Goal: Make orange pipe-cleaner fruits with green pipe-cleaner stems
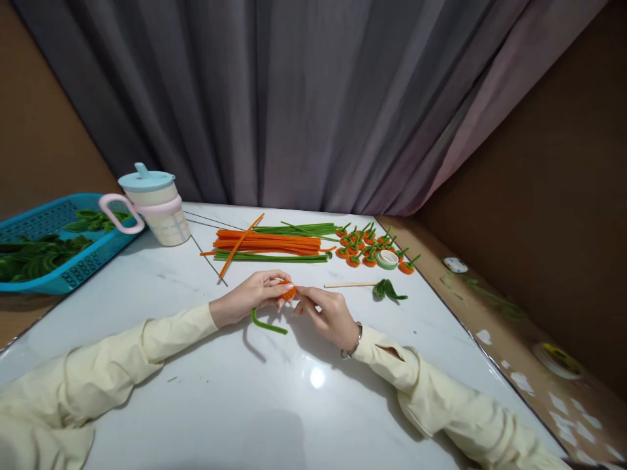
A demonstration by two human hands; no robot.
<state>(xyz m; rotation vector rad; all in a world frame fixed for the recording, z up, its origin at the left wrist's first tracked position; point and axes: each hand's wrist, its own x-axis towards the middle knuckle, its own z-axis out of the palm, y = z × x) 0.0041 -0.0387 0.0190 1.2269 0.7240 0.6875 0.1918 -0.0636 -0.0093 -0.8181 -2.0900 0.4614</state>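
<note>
Above the middle of the white table, my left hand (257, 294) pinches a small orange pipe-cleaner pumpkin (287, 292) between thumb and fingers. A bent green pipe cleaner (269, 327) hangs below that hand; where its upper end goes is hidden. My right hand (333, 316) has its curled fingers at the right side of the pumpkin, fingertips touching it. Beyond both hands lie a bundle of orange pipe cleaners (274, 242) and green pipe cleaners (269, 257). Several finished-looking orange pumpkins with green stems (354, 260) are grouped to the right.
A lidded cup (166, 219) with a pink handle stands at the left, beside a blue basket (81, 274) holding green pieces. Right of my hands are a thin stick with green leaves (350, 284) and a tape roll (387, 260). A curtain (304, 104) hangs behind the table.
</note>
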